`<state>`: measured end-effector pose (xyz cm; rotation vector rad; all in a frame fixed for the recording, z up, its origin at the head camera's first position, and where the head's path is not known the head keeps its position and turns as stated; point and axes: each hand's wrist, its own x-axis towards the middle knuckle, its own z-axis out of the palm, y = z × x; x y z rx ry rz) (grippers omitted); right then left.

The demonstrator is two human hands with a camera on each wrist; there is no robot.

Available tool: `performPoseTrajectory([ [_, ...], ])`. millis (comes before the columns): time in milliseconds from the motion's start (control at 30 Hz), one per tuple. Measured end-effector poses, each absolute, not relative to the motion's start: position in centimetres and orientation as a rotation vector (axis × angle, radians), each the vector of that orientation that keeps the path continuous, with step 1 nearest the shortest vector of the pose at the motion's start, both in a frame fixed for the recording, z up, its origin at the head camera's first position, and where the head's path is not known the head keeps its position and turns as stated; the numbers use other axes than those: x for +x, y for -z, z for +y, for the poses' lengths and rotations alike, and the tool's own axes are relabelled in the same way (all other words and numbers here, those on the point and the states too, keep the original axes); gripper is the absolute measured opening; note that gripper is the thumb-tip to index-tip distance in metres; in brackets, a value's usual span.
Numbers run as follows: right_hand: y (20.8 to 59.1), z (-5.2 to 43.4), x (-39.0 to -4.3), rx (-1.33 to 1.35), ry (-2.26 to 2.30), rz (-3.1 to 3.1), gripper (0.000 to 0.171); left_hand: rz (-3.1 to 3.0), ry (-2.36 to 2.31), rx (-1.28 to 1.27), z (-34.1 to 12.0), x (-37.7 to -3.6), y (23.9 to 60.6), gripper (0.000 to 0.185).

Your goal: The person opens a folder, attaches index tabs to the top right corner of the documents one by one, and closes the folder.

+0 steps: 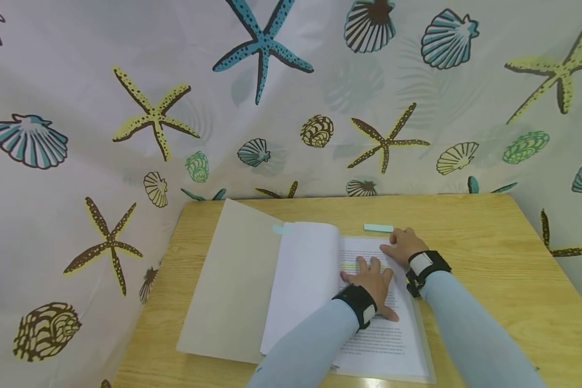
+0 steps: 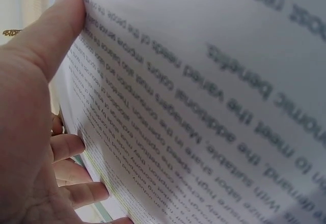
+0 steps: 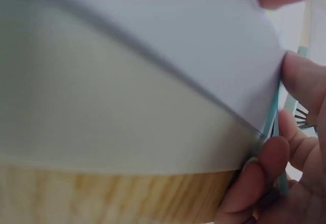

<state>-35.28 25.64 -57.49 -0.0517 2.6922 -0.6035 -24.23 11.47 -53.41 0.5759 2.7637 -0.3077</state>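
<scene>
head view: open document folder (image 1: 233, 291) lies on the wooden desk (image 1: 490, 253), cover flapped out to the left; a printed page (image 1: 393, 334) is exposed on the right half, a turned sheet (image 1: 303, 269) stands curved at the spine.
left hand: left hand (image 1: 371, 280) lies flat on the printed page, fingers spread beside a yellow highlighted line (image 1: 349, 266); grip not pinching in this view.
right hand: right hand (image 1: 403, 243) rests at the page's top edge, fingers loosely bent; a pale blue sticky strip (image 1: 378, 228) lies just beyond it on the desk.
risk here: judged, the curved sheet could spring back over the text if the left hand eases off.
left wrist view: thumb (image 2: 56, 25) pressed on the edge of a lifted printed sheet (image 2: 204, 107), fingers (image 2: 71, 147) behind it; looks like a pinch on the paper.
risk here: judged, a hard pinch at the edge could crease or tear the sheet.
right wrist view: fingers (image 3: 265, 168) curl at the folder's corner on a thin teal strip (image 3: 277, 117), close and blurred; white sheet (image 3: 178, 35) above, desk edge (image 3: 102, 198) below.
risk here: judged, the strip could stick crooked or slip out; the hold is hard to read.
</scene>
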Motion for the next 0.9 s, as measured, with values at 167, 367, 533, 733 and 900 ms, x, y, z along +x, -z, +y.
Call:
performPoseTrajectory([
  [167,57.4,26.1,-35.2,-0.093,0.615,2.677,0.031,2.749,0.313,0.572,11.7,-24.4,54.1,0.106],
  [367,57.3,26.0,-34.8,-0.101,0.625,2.683,0.038,2.769,0.299,0.558,12.1,-24.7,55.6,0.109],
  [533,57.4,26.2,-34.6,-0.124,0.659,2.664,0.029,2.79,0.32,0.558,12.2,-24.7,56.3,0.11],
  [733,57.0,27.3,-34.1,-0.207,0.688,2.732,0.033,2.807,0.343,0.556,11.9,-24.3,55.3,0.108],
  [900,54.7,27.9,-31.6,-0.282,0.576,2.881,0.039,2.797,0.332,0.542,11.7,-24.2,54.4,0.107],
])
